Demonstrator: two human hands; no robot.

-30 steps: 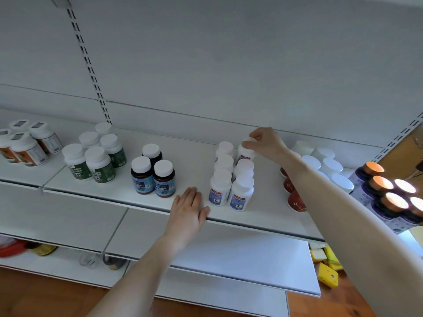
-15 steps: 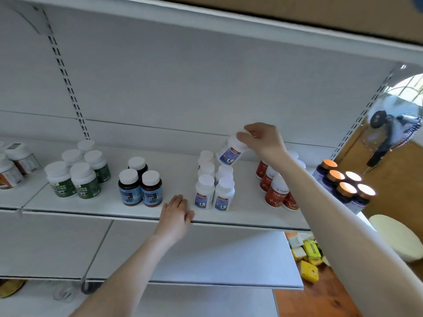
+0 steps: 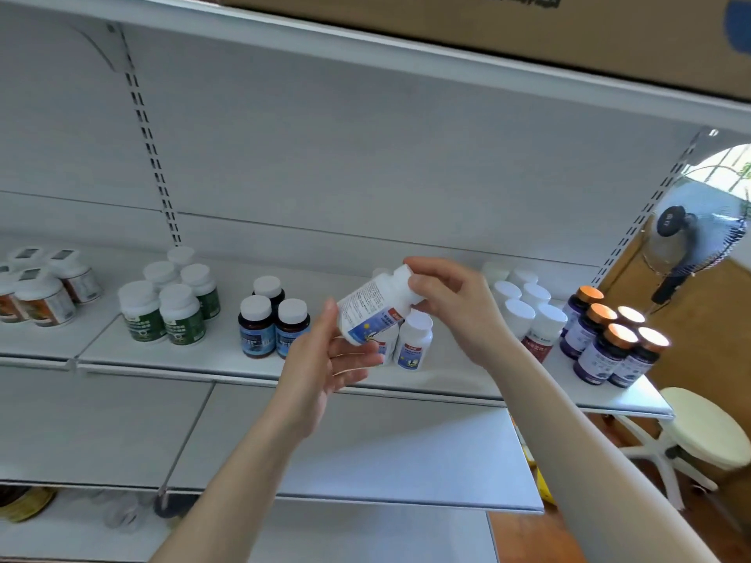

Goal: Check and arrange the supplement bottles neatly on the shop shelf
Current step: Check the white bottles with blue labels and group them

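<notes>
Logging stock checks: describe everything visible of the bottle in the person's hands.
The bottle is white and plastic-looking, with a white cap and a blue label carrying a red band and small print. It is tilted, cap up to the right, held in front of the shelf. The right hand grips its cap; the left hand supports its base.

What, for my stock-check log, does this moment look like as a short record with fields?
held item: white plastic bottle with a blue label, tilted, held before the shelf
right hand: grips its white cap end
left hand: straight fingers touch its base end
shelf: white metal shelf, other bottles upright on it
same kind: white blue-label bottle standing behind the held one
left neighbours: dark bottles with blue labels, green-label bottles
right neighbours: red-label white bottles, purple bottles with orange caps
</notes>
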